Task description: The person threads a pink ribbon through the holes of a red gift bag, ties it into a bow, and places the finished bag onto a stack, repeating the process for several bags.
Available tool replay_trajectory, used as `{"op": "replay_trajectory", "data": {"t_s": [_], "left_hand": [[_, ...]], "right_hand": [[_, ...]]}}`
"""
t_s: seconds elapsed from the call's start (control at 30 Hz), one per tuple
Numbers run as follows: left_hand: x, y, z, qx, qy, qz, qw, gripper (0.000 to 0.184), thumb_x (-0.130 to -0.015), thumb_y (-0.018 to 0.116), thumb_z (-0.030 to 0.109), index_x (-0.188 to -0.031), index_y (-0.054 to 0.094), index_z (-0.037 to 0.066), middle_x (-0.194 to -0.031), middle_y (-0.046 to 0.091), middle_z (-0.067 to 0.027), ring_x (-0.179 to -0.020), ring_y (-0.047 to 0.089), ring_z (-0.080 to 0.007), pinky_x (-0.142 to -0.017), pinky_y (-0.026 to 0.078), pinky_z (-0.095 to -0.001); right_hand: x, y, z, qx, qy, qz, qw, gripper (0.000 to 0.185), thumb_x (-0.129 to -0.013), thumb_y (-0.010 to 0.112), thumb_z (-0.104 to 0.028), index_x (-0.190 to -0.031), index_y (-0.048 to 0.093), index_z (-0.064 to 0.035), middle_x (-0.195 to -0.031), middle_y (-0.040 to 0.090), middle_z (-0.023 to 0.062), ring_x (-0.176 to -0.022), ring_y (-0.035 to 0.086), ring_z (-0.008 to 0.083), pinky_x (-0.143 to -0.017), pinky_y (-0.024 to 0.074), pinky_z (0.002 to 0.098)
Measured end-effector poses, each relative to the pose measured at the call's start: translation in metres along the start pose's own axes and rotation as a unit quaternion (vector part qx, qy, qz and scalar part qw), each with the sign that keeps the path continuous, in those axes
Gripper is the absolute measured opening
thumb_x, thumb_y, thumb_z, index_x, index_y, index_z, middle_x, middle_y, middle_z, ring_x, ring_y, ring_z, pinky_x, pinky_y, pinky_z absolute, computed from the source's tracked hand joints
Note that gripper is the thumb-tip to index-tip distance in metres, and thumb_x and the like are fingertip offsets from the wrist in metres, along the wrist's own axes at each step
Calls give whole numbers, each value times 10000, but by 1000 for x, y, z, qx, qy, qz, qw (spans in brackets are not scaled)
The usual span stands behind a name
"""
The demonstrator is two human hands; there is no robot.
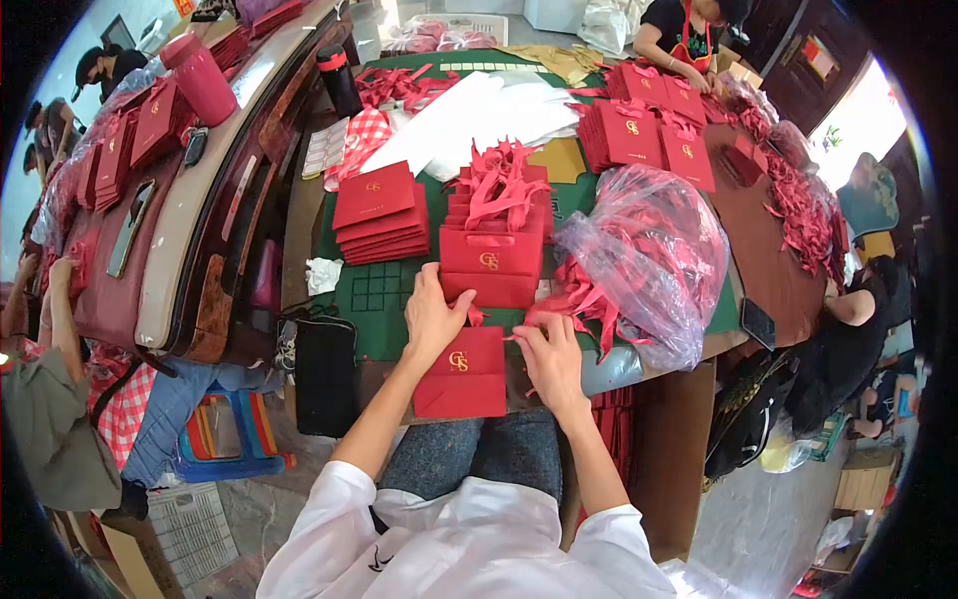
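A red paper bag (460, 371) with a gold logo lies at the front edge of the green mat, below a stack of red bags (489, 262) topped with red ribbons (502, 185). My left hand (436, 311) is beside the stack's lower left corner, thumb and fingers apart, just above the single bag. My right hand (550, 354) pinches something small and red, perhaps a ribbon end, at the single bag's upper right edge. A clear plastic bag of red ribbons (659, 265) rests to the right. Another pile of red bags (379, 212) stands to the left.
Two black items lie near the edges: a pouch (326, 374) at left and a phone (757, 323) at right. A black bottle (339, 82) stands behind. White sheets (469, 120) cover the mat's back. Other people work around the tables; an open cardboard box (671, 449) sits below right.
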State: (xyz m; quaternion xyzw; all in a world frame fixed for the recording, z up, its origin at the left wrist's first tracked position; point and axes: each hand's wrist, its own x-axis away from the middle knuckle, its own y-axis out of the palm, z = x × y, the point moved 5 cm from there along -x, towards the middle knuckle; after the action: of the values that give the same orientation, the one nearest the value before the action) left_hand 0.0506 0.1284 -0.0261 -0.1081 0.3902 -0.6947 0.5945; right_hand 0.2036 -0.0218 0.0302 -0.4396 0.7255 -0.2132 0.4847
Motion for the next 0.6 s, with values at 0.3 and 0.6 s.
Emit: {"op": "replay_trajectory", "data": {"t_s": [0.3,0.6], "left_hand": [[21,-24,14,17,38,53,998,491,-804,774,238,-1173,524,33,-1024,594,-163,-944,587,-373,-801,490,-446],[56,-30,27,-50,170,-118,977,396,-744,800,233,-1084,662,86,-1039,599,-85,-1069,510,-296,-912,384,-443]], "right_hand": [[23,-17,-54,-127,21,-34,991,228,-832,713,14,-1048,664,-41,-881,641,119,-774,664,292,-646,520,355],[25,31,-37,-144,143,-39,978,120,-876,683,-48,-987,643,-25,-894,628,134,-738,650,312,-628,521,392]]}}
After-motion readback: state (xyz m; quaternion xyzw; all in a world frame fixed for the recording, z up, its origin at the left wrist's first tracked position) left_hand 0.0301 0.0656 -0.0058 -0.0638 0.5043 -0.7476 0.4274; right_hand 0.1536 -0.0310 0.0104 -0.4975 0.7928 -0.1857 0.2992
